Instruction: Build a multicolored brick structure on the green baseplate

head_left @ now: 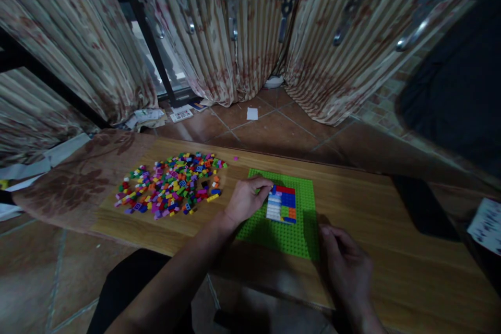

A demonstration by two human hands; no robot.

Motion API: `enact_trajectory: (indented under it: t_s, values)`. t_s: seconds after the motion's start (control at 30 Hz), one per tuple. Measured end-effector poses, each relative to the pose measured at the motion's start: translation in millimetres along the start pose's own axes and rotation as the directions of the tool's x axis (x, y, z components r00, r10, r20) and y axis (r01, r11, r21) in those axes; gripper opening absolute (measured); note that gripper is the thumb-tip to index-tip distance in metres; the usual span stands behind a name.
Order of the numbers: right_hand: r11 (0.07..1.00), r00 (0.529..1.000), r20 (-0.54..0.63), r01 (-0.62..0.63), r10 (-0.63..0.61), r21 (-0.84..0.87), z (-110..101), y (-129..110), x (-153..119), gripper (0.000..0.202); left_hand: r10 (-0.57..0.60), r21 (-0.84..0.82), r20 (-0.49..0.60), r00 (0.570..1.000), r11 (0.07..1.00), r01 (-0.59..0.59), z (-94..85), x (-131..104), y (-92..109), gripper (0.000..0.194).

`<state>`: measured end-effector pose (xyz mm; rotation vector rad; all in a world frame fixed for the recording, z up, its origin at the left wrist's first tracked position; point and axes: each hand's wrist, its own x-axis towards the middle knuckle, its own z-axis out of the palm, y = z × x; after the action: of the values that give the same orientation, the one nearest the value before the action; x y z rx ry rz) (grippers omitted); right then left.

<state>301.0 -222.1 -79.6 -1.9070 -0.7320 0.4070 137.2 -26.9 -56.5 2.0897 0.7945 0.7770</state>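
A green studded baseplate (258,242) lies on the wooden table in front of me. Near its middle is a flat patch of toy bricks: white bricks (274,207) on the left, blue bricks (288,200) and a red row (285,189) along the top and right, with some lime and orange bricks (291,213) lower down. My left hand (247,199) reaches over the plate, thumb and forefinger pinched on a small blue toy brick (273,188) at the patch's upper left corner. Beside the plate's right edge, my right hand (348,263) rests with curled fingers, nothing visible in them.
A wide heap of loose coloured bricks (172,185) spreads over the table's left part, with one pink brick (235,158) apart from it. A dark flat object (425,206) lies at the right. Curtains (235,57) hang beyond the tiled floor.
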Motion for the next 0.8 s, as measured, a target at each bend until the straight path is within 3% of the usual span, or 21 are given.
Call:
enact_trajectory:
  t_s: [0.27,0.4,0.8]
  values:
    - [1.0,1.0,-0.011,0.021,-0.021,-0.009,0,0,-1,0.036,-0.149,-0.256,-0.047,0.988,0.958,0.132,7.1,-1,-3,0.018]
    - [1.0,1.0,-0.003,0.017,-0.017,-0.02,0,2,-1,0.037,-0.212,-0.378,0.006,0.977,0.904,0.198,8.2,5,-10,0.014]
    - [0.998,0.999,0.007,0.032,-0.032,-0.048,2,5,0,0.037,-0.25,-0.324,0.128,0.96,0.904,0.279,-0.6,20,-8,0.011]
